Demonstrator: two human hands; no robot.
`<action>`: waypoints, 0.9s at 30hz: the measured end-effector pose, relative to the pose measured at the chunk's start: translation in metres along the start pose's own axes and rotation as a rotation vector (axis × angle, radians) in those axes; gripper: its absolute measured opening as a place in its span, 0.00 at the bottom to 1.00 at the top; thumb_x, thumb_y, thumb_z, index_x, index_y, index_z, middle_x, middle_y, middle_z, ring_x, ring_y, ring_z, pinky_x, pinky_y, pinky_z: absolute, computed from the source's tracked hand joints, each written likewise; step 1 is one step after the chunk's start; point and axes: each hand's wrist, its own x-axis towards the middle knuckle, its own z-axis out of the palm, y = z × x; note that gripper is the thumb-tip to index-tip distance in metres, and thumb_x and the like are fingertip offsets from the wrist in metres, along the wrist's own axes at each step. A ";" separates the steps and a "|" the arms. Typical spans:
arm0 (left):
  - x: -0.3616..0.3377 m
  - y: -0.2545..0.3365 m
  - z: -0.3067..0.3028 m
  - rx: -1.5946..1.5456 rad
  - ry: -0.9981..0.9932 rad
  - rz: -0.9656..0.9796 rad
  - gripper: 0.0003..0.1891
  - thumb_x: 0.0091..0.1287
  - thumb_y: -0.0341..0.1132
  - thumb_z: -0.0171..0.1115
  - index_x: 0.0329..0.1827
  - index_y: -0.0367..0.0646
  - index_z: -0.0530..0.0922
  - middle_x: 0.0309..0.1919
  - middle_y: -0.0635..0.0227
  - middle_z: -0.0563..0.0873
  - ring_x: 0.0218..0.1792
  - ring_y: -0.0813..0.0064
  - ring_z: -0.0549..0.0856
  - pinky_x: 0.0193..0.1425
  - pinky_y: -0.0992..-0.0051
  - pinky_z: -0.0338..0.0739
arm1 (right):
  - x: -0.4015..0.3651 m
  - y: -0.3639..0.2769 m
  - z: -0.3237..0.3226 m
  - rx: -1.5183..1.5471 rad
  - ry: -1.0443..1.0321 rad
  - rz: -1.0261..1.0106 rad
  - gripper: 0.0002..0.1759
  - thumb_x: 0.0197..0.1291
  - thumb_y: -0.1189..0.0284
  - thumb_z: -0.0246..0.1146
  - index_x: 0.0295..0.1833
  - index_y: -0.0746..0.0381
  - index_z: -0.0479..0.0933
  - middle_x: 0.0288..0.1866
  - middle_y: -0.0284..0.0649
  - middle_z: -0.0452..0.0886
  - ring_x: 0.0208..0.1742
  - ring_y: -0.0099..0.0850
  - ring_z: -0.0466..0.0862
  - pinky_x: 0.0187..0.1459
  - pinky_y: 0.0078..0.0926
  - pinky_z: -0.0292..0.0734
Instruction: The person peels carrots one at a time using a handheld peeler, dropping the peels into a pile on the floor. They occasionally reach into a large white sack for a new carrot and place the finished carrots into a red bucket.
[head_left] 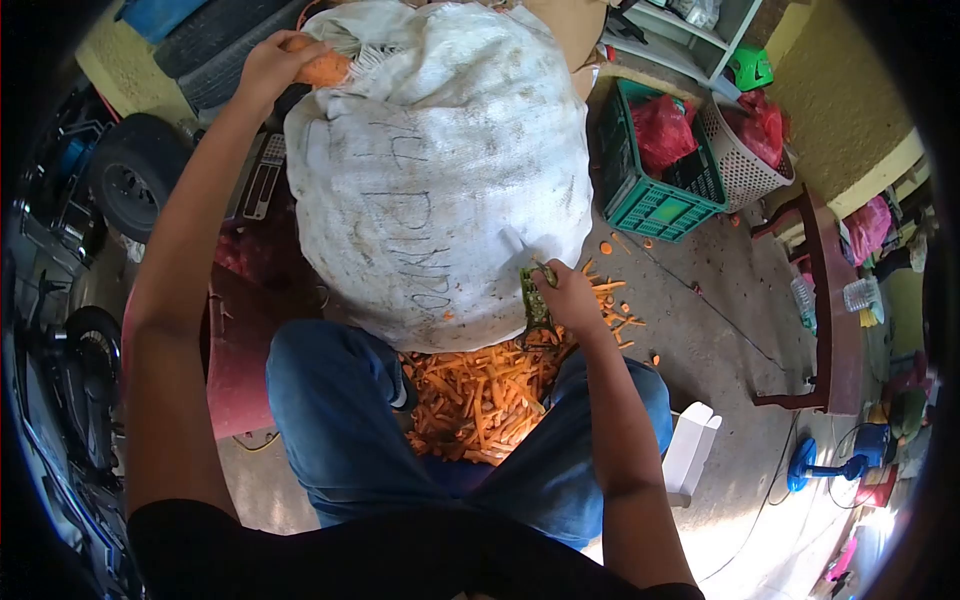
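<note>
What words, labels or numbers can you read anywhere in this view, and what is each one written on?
"PIMPOL", roughly, hand-drawn in dark letters running sideways down the white sack; the last letters are uncertain.
A shorter word above it on the same sack, perhaps "LU": too faint to be sure.
No text shows on the green crate, the carrot in the left hand or the tool in the right hand.

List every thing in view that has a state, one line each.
sack: full, upright between the knees
left hand: shut on carrot at the sack's top
right hand: shut on green-handled tool
carrot strips: piled on the floor
green crate: holds a red bag
</note>
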 end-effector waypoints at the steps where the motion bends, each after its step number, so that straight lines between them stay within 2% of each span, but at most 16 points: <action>1: -0.015 0.004 -0.007 -0.162 0.037 -0.052 0.26 0.45 0.47 0.66 0.41 0.36 0.73 0.35 0.63 0.78 0.34 0.76 0.79 0.39 0.79 0.74 | -0.001 0.001 0.001 -0.002 0.006 0.004 0.16 0.51 0.62 0.54 0.33 0.66 0.69 0.23 0.55 0.74 0.29 0.51 0.75 0.32 0.41 0.68; 3: -0.045 0.013 -0.019 -0.492 0.113 -0.154 0.25 0.50 0.46 0.63 0.45 0.38 0.70 0.41 0.63 0.75 0.40 0.74 0.77 0.43 0.78 0.74 | -0.003 0.006 0.003 0.003 0.001 0.001 0.16 0.51 0.61 0.54 0.33 0.66 0.70 0.22 0.55 0.73 0.29 0.52 0.74 0.31 0.41 0.68; 4: -0.056 0.013 -0.021 -0.674 0.110 -0.282 0.22 0.55 0.45 0.59 0.45 0.38 0.69 0.41 0.63 0.75 0.42 0.72 0.77 0.45 0.75 0.75 | -0.005 0.007 0.004 -0.021 0.043 -0.008 0.15 0.52 0.62 0.54 0.34 0.66 0.70 0.21 0.53 0.73 0.28 0.50 0.74 0.30 0.39 0.68; 5: -0.071 0.014 -0.023 -0.678 0.121 -0.277 0.22 0.55 0.45 0.59 0.45 0.38 0.69 0.41 0.63 0.75 0.42 0.72 0.77 0.45 0.75 0.75 | -0.007 0.006 0.002 -0.048 0.082 -0.018 0.15 0.52 0.63 0.55 0.34 0.66 0.71 0.20 0.52 0.73 0.27 0.49 0.74 0.29 0.38 0.67; 7: -0.104 0.018 -0.026 -1.236 -0.030 -0.455 0.18 0.56 0.43 0.57 0.44 0.41 0.68 0.40 0.64 0.76 0.41 0.70 0.77 0.44 0.72 0.75 | -0.013 0.001 -0.003 -0.053 0.062 0.004 0.14 0.52 0.64 0.54 0.33 0.66 0.70 0.21 0.52 0.73 0.28 0.50 0.74 0.29 0.39 0.66; 9: -0.140 0.011 -0.023 -1.357 -0.096 -0.600 0.16 0.60 0.43 0.51 0.44 0.41 0.67 0.39 0.63 0.75 0.40 0.69 0.77 0.42 0.68 0.77 | -0.017 0.002 -0.004 -0.088 0.055 0.014 0.16 0.52 0.62 0.54 0.31 0.67 0.69 0.20 0.54 0.72 0.27 0.52 0.73 0.29 0.42 0.67; 11: -0.184 0.010 -0.009 -1.475 -0.194 -0.764 0.17 0.61 0.47 0.48 0.43 0.41 0.68 0.36 0.62 0.76 0.36 0.68 0.79 0.36 0.68 0.79 | -0.022 0.003 -0.003 -0.081 0.053 0.007 0.16 0.52 0.62 0.54 0.31 0.67 0.69 0.20 0.54 0.72 0.27 0.52 0.73 0.29 0.42 0.67; 15: -0.275 0.008 0.038 -1.640 -0.558 -1.018 0.23 0.62 0.53 0.40 0.42 0.40 0.68 0.30 0.61 0.77 0.29 0.69 0.80 0.25 0.73 0.79 | -0.032 0.007 0.001 -0.056 0.072 -0.013 0.17 0.52 0.62 0.54 0.30 0.67 0.68 0.21 0.55 0.72 0.29 0.52 0.73 0.30 0.42 0.66; 17: -0.312 0.017 0.059 -1.487 -0.745 -0.956 0.23 0.61 0.53 0.44 0.43 0.39 0.67 0.29 0.59 0.77 0.27 0.69 0.79 0.24 0.76 0.78 | -0.036 0.009 0.003 -0.065 0.084 0.006 0.17 0.52 0.61 0.54 0.30 0.68 0.68 0.22 0.55 0.72 0.30 0.51 0.73 0.31 0.42 0.67; 18: -0.324 0.017 0.071 -1.490 -0.755 -0.961 0.23 0.61 0.53 0.44 0.43 0.39 0.67 0.29 0.59 0.77 0.27 0.69 0.79 0.24 0.76 0.78 | -0.039 0.009 0.004 -0.069 0.093 0.015 0.17 0.52 0.61 0.54 0.30 0.68 0.68 0.23 0.55 0.73 0.30 0.51 0.74 0.32 0.41 0.67; 20: -0.337 0.022 0.088 -1.749 -1.021 -0.980 0.25 0.60 0.55 0.42 0.45 0.40 0.66 0.28 0.58 0.77 0.24 0.69 0.78 0.18 0.79 0.75 | -0.045 0.005 0.005 -0.049 0.081 0.051 0.18 0.52 0.61 0.54 0.30 0.68 0.69 0.23 0.55 0.73 0.31 0.51 0.74 0.33 0.41 0.67; 24: -0.338 0.044 0.099 -1.784 -0.952 -0.981 0.27 0.60 0.58 0.41 0.45 0.40 0.67 0.30 0.58 0.77 0.25 0.70 0.78 0.14 0.82 0.71 | -0.052 0.007 0.006 0.038 0.093 0.059 0.18 0.51 0.61 0.54 0.34 0.68 0.71 0.26 0.55 0.74 0.32 0.50 0.75 0.33 0.38 0.68; 26: -0.330 0.043 0.110 -1.798 -1.020 -0.872 0.30 0.59 0.59 0.41 0.43 0.37 0.68 0.33 0.59 0.77 0.29 0.69 0.78 0.20 0.77 0.75 | -0.052 0.014 0.008 0.087 0.120 0.040 0.18 0.51 0.61 0.54 0.36 0.68 0.71 0.26 0.54 0.75 0.32 0.49 0.75 0.33 0.37 0.68; 27: -0.327 0.040 0.113 -1.801 -1.022 -0.869 0.30 0.59 0.59 0.41 0.43 0.37 0.68 0.33 0.59 0.77 0.29 0.69 0.78 0.20 0.77 0.75 | -0.052 0.018 0.008 0.116 0.146 0.099 0.18 0.51 0.62 0.54 0.37 0.69 0.71 0.26 0.53 0.75 0.31 0.47 0.76 0.33 0.36 0.68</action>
